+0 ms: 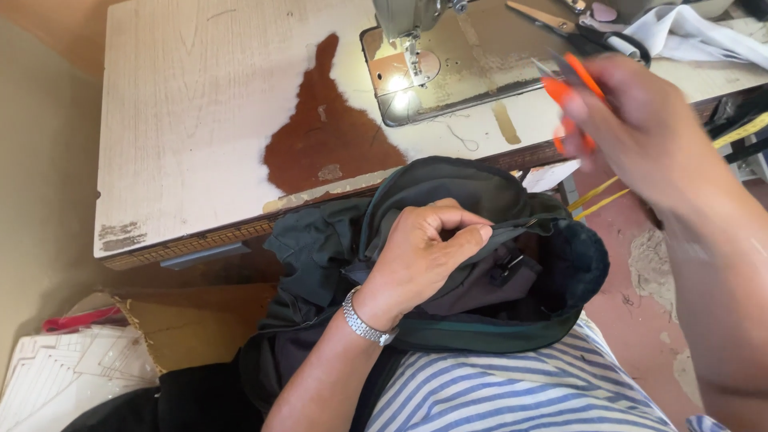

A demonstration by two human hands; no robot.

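A dark green fabric piece [448, 188], shaped like a bag or padded garment part, lies on my lap against the table's front edge. My left hand [428, 252], with a metal watch on its wrist, pinches the fabric's edge near a zipper or seam. My right hand [632, 128] is raised above the table's right side and holds small orange-handled thread snips [572, 84], blurred by motion. The snips are apart from the fabric.
A worn white sewing table [200, 104] with a brown patch of missing surface carries a sewing machine [408, 36] with its lamp lit. Black scissors [584, 32] and white cloth [696, 36] lie at the back right. White flat pieces [72, 368] sit on the floor at left.
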